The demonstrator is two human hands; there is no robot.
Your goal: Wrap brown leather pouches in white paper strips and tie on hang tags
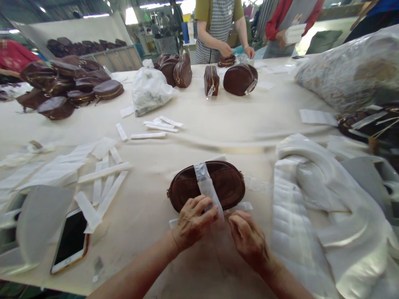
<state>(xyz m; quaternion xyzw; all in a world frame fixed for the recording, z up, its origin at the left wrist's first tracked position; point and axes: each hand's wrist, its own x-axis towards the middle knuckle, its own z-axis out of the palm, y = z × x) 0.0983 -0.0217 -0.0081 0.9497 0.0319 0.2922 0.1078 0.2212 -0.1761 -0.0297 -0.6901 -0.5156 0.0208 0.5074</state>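
A small oval brown leather bag lies on the table in front of me. A translucent plastic strip crosses its middle and hangs down over the near edge. My left hand is at that near edge, its fingers curled round the strip. Just right of the strip is my right hand, with fingertips drawn together; whatever they pinch is hidden. Bits of clear film show by the bag's right side.
Loose white foam strips and a phone lie at left. Folded white foam sheeting fills the right. Farther back are a pile of brown bags, a white plastic bag and a co-worker's hands on another bag.
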